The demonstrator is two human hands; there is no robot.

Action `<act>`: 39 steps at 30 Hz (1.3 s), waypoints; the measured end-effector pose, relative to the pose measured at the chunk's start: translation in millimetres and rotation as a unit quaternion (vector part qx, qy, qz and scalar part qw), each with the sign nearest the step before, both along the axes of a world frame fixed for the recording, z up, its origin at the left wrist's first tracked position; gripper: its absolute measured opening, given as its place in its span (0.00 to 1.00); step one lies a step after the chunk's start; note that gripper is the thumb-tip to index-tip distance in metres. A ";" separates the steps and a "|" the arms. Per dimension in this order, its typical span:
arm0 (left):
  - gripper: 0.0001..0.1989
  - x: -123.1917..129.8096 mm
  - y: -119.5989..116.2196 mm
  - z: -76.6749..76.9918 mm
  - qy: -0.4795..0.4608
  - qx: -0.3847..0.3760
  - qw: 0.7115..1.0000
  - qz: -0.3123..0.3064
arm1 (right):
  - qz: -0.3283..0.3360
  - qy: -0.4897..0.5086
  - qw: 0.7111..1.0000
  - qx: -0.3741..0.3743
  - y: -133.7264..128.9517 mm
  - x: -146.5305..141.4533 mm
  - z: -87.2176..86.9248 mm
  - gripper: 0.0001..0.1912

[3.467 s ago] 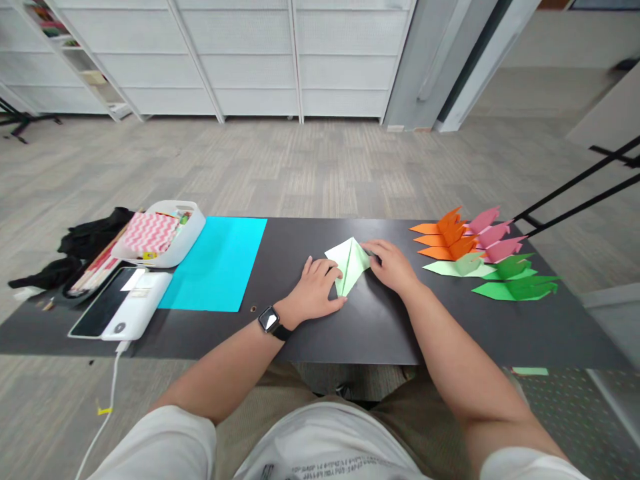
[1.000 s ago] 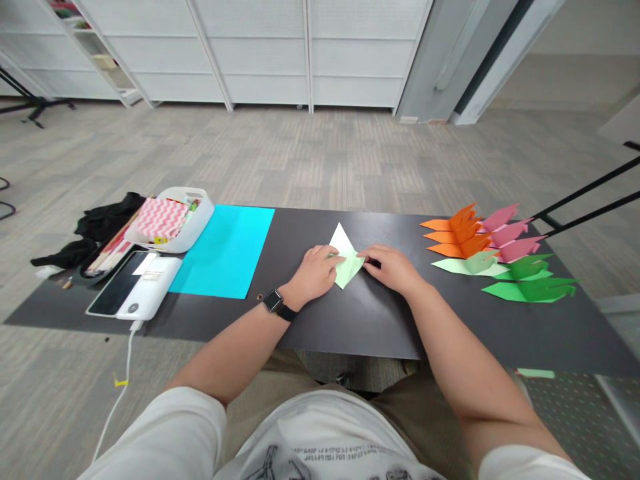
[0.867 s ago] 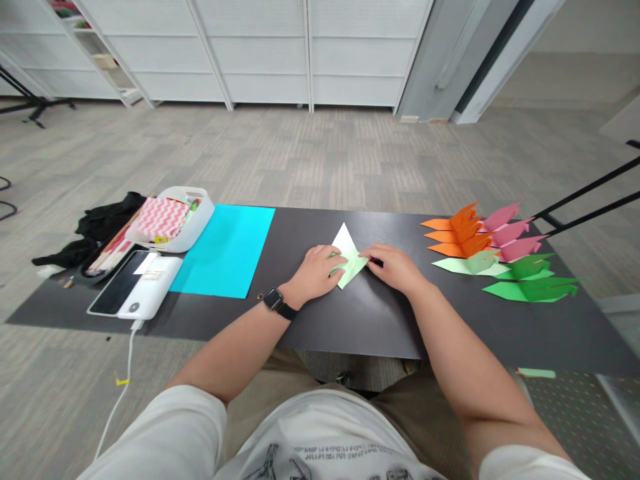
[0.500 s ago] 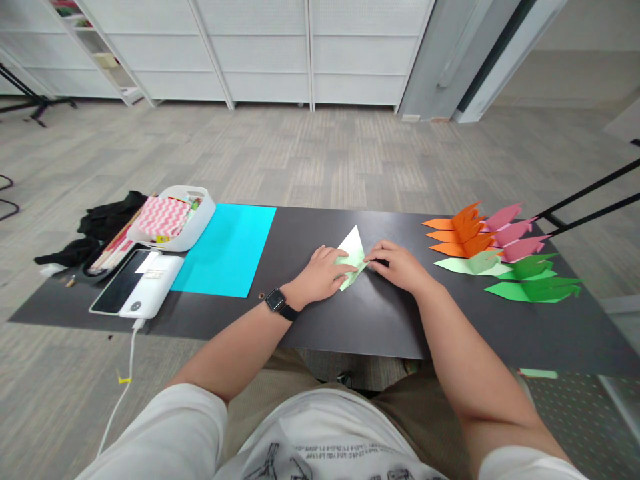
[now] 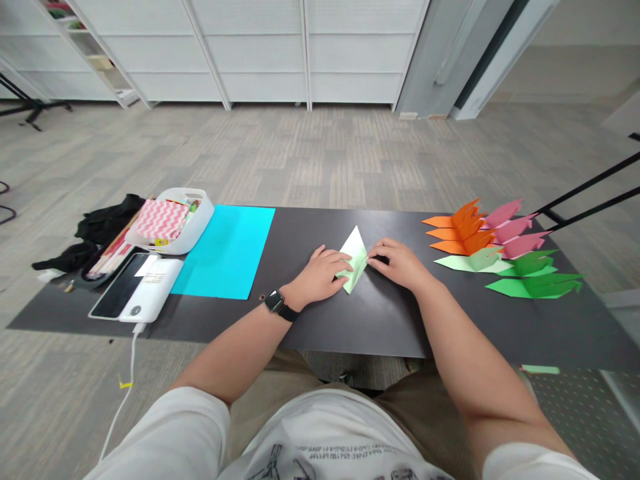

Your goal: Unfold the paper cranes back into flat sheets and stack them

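A pale green folded paper [image 5: 356, 257] lies on the dark table between my hands, its pointed tip away from me. My left hand [image 5: 323, 273], with a black watch on the wrist, rests with fingers apart on the paper's left side. At the paper's right edge, my right hand [image 5: 395, 261] pinches the border between thumb and fingertips. Part of the paper's left side is hidden under my left fingers.
Folded orange [image 5: 463, 230], pink [image 5: 515, 230] and green paper birds [image 5: 535, 287] stand at the right. Leftward are a blue sheet [image 5: 227, 250], a white basket [image 5: 200, 220], a phone [image 5: 117, 287], a white power bank [image 5: 153, 290] and black cloth [image 5: 107, 217].
The paper's right side and lower tip have shifted slightly, and my right fingertips have moved a little along its right edge. My left hand stays nearly in place.
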State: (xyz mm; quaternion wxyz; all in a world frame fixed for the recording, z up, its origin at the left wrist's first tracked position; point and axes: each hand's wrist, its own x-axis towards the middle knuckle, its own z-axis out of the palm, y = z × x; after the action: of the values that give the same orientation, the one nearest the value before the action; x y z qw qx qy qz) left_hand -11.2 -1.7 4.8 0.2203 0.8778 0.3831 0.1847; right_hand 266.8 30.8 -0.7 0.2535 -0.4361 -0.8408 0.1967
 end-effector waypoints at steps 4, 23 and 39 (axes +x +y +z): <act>0.13 -1.5 1.2 -2.4 -0.001 0.023 1.000 0.007 | -0.014 -0.013 1.000 0.005 2.0 -2.3 -6.0 0.09; 0.11 -0.8 0.7 3.1 0.001 0.009 0.999 0.035 | -0.066 -0.048 0.996 0.037 0.8 -16.0 -10.9 0.04; 0.20 5.8 -3.8 1.6 0.029 0.052 0.995 0.080 | -0.096 -0.073 0.991 0.057 1.5 -35.0 -13.5 0.03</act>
State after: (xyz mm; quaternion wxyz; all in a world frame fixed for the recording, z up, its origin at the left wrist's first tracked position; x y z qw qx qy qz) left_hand -5.4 -5.5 6.4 0.1480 0.8597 0.4480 0.1959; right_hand 231.9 32.3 -14.2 0.2333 -0.5125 -0.8214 0.0910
